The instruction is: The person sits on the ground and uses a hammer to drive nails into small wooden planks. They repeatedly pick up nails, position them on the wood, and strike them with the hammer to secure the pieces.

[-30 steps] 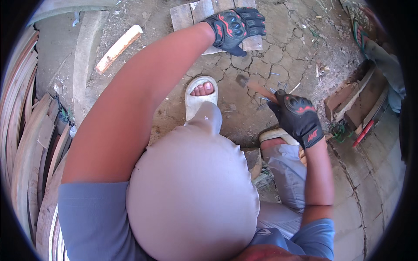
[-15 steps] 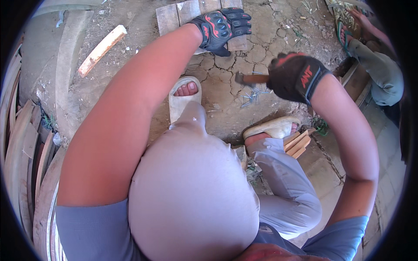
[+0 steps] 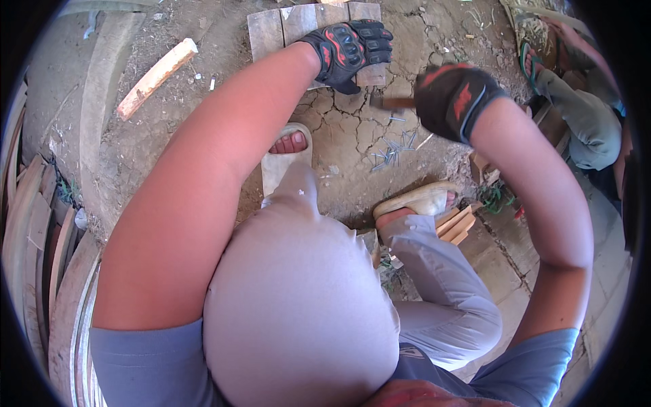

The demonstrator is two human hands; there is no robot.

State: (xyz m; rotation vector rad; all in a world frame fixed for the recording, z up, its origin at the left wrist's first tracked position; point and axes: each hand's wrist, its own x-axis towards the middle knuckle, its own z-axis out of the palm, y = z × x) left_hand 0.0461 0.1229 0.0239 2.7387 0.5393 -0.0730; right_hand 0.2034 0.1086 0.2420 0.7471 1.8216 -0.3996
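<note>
My left hand (image 3: 351, 49), in a black and red glove, presses flat on a small panel of wooden planks (image 3: 281, 28) lying on cracked dirt at the top of the view. My right hand (image 3: 453, 98), gloved the same way, is closed around a hammer handle (image 3: 393, 103) and is blurred, just right of the panel. A scatter of loose nails (image 3: 392, 150) lies on the ground below both hands. My knees and sandalled feet (image 3: 288, 154) fill the middle.
A loose wood stick (image 3: 154, 77) lies at upper left. Curved wooden slats (image 3: 41, 230) stack along the left edge. Short wood offcuts (image 3: 458, 224) sit by my right foot. Another person's legs and sandalled foot (image 3: 576, 102) are at the right.
My right hand has swung the hammer up from near my right foot toward the plank panel. My left hand has stayed on the planks.
</note>
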